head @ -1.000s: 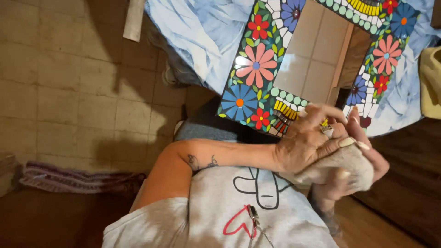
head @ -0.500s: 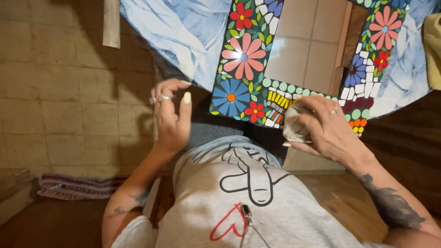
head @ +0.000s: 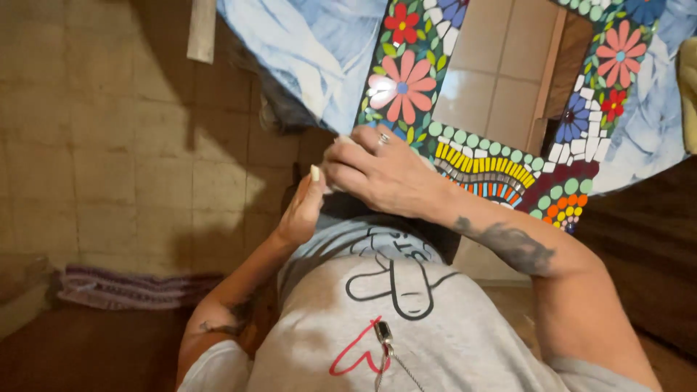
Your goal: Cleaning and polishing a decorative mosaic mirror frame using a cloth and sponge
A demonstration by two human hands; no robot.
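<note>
**Both hands meet at near corner of mosaic frame**

Nearest the camera, bottom centre: grey T-shirt (head: 406, 327) w/ black line drawing and a red heart, small metal pendant (head: 383, 335) hanging on it.

Left hand (head: 301, 210) comes up from lower left, forearm bent at the elbow, tattoo near it. Hand is upright, fingers pointing up-frame, pale long nail at the tip. It sits just under and against the right hand. Fingers look loosely curled; whether it grips anything can't be told, since the right hand covers that spot.

Right hand (head: 385, 173) comes in from lower right, tattooed forearm running diagonally up-left. Palm down, knuckles toward the camera, ring on one finger, fingers pointing left-frame. Fingers are curled over something pale at the frame's edge; only a sliver shows, so what it is and whether it's clamped can't be told.

Mosaic frame (head: 465, 156): centre to upper right, lying flat on blue floral cloth (head: 305, 51). Bright tile flowers, round green dots, yellow and orange arcs. Near corner points down-right in frame; its left side bar runs up-frame w/ slight rightward tilt. Hands sit at lower end of that bar.

Farther: beige tiled floor (head: 94, 145) fills left half, striped rug (head: 123, 288) at lower left.
</note>
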